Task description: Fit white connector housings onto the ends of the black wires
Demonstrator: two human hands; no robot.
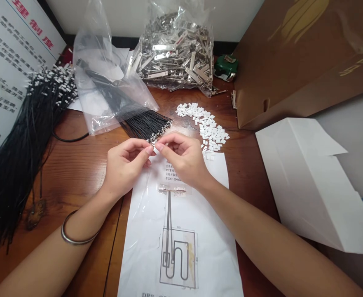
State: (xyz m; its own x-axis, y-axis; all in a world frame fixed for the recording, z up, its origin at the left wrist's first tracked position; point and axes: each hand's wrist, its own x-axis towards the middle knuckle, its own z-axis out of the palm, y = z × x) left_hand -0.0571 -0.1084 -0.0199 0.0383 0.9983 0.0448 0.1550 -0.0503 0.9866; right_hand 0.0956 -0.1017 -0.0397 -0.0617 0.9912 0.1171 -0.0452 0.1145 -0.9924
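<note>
My left hand and my right hand meet fingertip to fingertip above a printed drawing sheet. Both are pinched shut on something tiny that I cannot make out, right at the metal-tipped ends of a bundle of black wires. That bundle comes out of a clear plastic bag. A heap of small white connector housings lies just beyond my right hand. A metal bangle sits on my left wrist.
A bag of shiny metal clips stands at the back. Finished black wires with white ends pile up on the left. On the right are a brown cardboard box and a white paper bag. A green object lies by the box.
</note>
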